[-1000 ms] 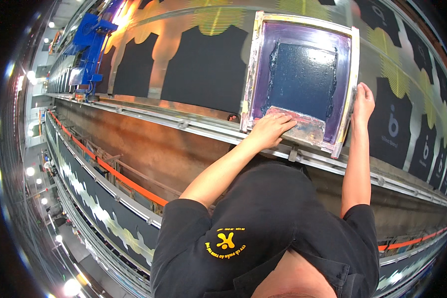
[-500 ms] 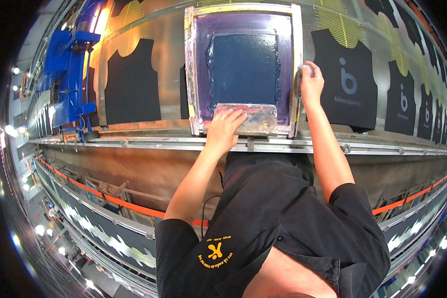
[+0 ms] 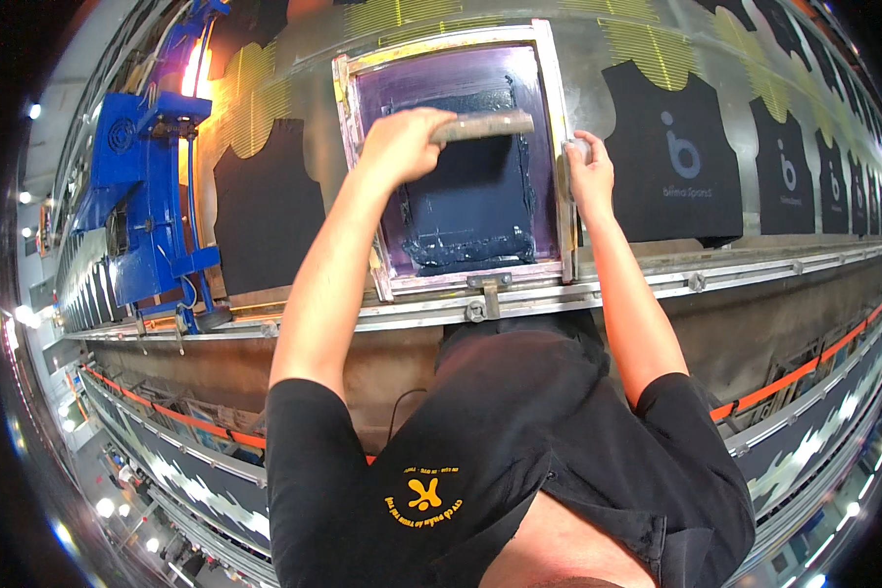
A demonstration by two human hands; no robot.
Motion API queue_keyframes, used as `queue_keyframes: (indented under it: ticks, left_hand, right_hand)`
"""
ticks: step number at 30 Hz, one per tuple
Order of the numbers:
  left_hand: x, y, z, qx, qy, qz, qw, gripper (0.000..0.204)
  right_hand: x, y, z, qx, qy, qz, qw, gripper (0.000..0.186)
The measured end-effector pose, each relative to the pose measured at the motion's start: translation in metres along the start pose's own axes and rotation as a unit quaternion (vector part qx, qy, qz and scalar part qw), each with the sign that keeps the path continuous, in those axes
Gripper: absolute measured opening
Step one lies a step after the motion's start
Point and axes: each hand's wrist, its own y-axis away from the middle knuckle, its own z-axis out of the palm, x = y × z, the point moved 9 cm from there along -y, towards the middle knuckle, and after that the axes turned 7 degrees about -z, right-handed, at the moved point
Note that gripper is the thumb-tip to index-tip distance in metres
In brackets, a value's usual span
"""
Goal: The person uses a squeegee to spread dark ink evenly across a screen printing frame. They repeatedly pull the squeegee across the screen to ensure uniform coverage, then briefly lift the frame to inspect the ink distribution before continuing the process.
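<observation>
My left hand (image 3: 407, 142) grips a flat squeegee (image 3: 490, 125), held across the upper part of a screen-printing frame (image 3: 550, 78) with purple mesh and a rectangle of dark navy ink (image 3: 461, 201). My right hand (image 3: 591, 176) is closed on a grey knob or grip at the frame's right edge. The frame lies on the long metal printing table, just behind its front rail (image 3: 657, 286). To its right lie black shirt panels (image 3: 666, 216) with light grey printed marks; to its left is a plain black panel (image 3: 265, 216).
A blue machine (image 3: 132, 176) stands on the table at the left, beside a glowing orange light (image 3: 198, 69). Yellow striped templates (image 3: 661, 39) show between the panels. A second long table (image 3: 167, 441) with orange edging runs behind me, lower in the view.
The frame has shifted left in the view, with the surroundings. My left hand has moved up with the squeegee from the frame's near end toward its far end. My right hand stays at the right edge.
</observation>
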Motion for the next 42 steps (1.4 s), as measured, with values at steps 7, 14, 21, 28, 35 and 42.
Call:
queue_keyframes:
  ticks: [7,14,21,28,35,42]
  left_hand:
    - [-0.03,-0.032,0.012,0.056,0.008,0.01,0.998,0.056]
    - [0.014,0.117,0.093,0.137,-0.011,0.042,0.99,0.073]
    - [0.043,0.155,0.037,0.158,0.077,0.057,0.983,0.055]
    - [-0.007,0.141,0.058,0.319,0.34,-0.154,0.871,0.067]
    - [0.077,0.08,0.154,-0.096,0.741,-0.167,0.643,0.091]
    - [0.186,0.09,0.141,-0.338,0.708,-0.066,0.617,0.091]
  right_hand:
    - [-0.001,0.002,-0.005,0.019,-0.038,-0.051,0.998,0.029]
    - [-0.019,0.005,-0.007,0.05,-0.083,-0.07,0.993,0.032]
    - [-0.037,-0.014,-0.03,0.081,0.03,-0.115,0.99,0.03]
    - [-0.11,0.011,-0.221,0.183,0.112,-0.177,0.961,0.032]
    - [-0.062,0.175,-0.341,0.362,-0.012,-0.023,0.932,0.029]
    - [0.023,0.373,-0.407,0.547,-0.066,0.084,0.831,0.025]
